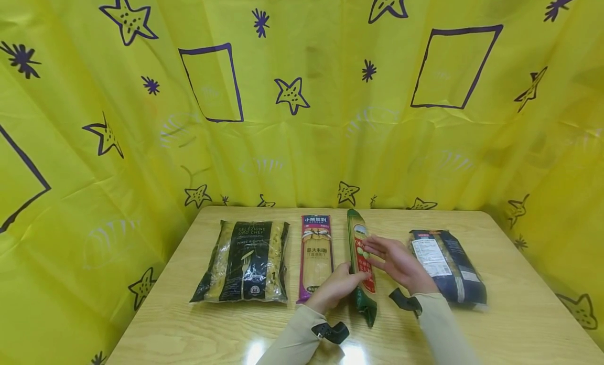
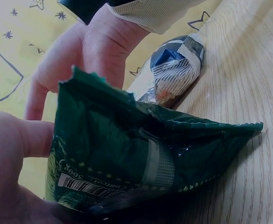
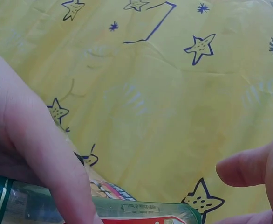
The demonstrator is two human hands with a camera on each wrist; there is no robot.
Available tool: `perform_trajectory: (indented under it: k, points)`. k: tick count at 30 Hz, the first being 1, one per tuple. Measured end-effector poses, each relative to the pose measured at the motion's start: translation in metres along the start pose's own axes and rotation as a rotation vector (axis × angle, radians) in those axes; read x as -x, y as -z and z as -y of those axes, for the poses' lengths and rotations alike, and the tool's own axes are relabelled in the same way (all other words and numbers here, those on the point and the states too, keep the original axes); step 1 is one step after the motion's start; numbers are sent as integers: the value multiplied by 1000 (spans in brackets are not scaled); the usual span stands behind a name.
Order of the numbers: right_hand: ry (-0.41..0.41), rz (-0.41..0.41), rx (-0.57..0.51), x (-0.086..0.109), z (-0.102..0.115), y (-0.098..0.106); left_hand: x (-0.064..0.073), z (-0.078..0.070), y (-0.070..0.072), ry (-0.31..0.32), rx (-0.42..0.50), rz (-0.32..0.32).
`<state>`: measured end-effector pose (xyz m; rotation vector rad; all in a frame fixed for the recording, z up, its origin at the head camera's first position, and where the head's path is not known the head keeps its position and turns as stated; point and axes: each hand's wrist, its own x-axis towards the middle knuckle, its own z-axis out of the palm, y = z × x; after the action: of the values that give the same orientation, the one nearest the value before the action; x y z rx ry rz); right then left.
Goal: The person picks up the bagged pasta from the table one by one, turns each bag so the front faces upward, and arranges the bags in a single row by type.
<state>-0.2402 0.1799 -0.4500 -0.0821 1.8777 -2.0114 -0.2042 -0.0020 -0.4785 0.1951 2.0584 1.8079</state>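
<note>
A green spaghetti packet [image 1: 358, 231] with a red label lies lengthwise at the middle right of the table, tilted up on one side. My left hand [image 1: 335, 286] grips its near part from the left, thumb across the label. On the other side, my right hand [image 1: 396, 262] has its fingers extended at the label. In the left wrist view, the packet's crimped green end [image 2: 104, 135] faces the camera, one corner down by the tabletop. The right wrist view shows the packet's clear side [image 3: 141, 207] below my right thumb [image 3: 243, 168], which stands off it.
To the left lie a purple-edged pasta packet [image 1: 317, 255] and a large black penne bag [image 1: 245, 262]. A dark blue pasta bag [image 1: 448, 268] with a white label lies to the right. A yellow patterned curtain [image 1: 292, 145] hangs behind the wooden table [image 1: 189, 328].
</note>
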Motion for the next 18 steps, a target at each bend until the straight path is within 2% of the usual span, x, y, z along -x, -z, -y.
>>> perform_trajectory:
  k: [10, 18]
  points:
    - [6, 16, 11, -1, 0, 1, -2, 2, 1, -26, 24, 20]
    - [-1, -2, -4, -2, -3, 5, -1, 2, 1, -20, 43, 20]
